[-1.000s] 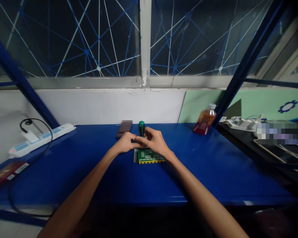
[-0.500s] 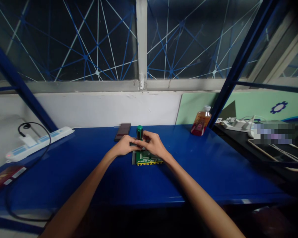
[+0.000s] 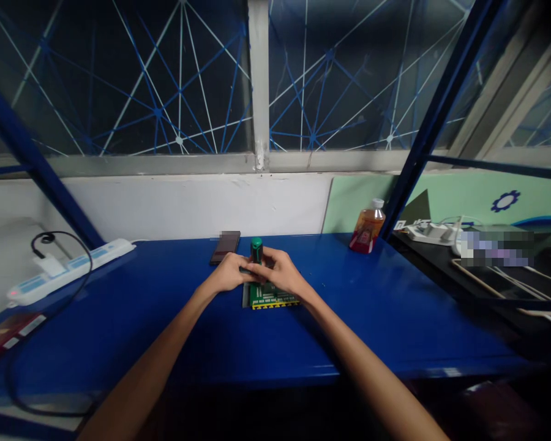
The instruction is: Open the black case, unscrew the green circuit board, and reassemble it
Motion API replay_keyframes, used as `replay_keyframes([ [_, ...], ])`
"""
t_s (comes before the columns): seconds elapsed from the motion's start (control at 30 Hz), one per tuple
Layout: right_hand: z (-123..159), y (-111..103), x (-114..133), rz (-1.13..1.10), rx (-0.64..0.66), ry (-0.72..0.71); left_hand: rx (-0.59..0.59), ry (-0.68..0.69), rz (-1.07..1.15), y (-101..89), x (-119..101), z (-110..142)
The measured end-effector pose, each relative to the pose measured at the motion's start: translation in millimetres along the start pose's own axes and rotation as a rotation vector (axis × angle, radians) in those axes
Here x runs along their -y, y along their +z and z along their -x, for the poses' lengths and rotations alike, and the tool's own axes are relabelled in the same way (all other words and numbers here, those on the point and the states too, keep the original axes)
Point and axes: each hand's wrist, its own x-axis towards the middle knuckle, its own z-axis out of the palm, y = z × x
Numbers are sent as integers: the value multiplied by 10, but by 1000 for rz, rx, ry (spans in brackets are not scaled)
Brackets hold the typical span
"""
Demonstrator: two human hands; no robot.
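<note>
A screwdriver (image 3: 256,250) with a green and black handle stands upright over a green circuit board (image 3: 270,298). My right hand (image 3: 278,269) is closed around the lower part of the handle, its thumb reaching across the front. From the left, my left hand (image 3: 229,272) meets it with fingers pinched together beside the screwdriver; what lies between those fingertips is hidden. Yellow and black marks run along the board's near edge. Both hands cover its far part, and the screwdriver's tip is out of sight.
Behind my left hand lies a dark phone (image 3: 226,246). A bottle (image 3: 368,226) of reddish drink stands at the back right of the blue table (image 3: 165,318). To the left are a white power strip (image 3: 73,272), a black cable (image 3: 90,257) and a red box (image 3: 9,334). Tiny bits lie right of the board.
The whole view has shifted slightly. Both hands stay at the screwdriver over the board, with the right fingers sitting a little differently around the handle.
</note>
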Motion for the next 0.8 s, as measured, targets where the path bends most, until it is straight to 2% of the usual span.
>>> replay_keyframes([
  [0.3,9,-6,13,-160,107,40,-27,-6,5,11,4,-16],
  [0.6,12,15,-4,32,-69,27,-50,-19,-45,34,-41,-9],
  [0.8,25,-2,31,36,-89,53,59,49,-39,-40,-88,12],
])
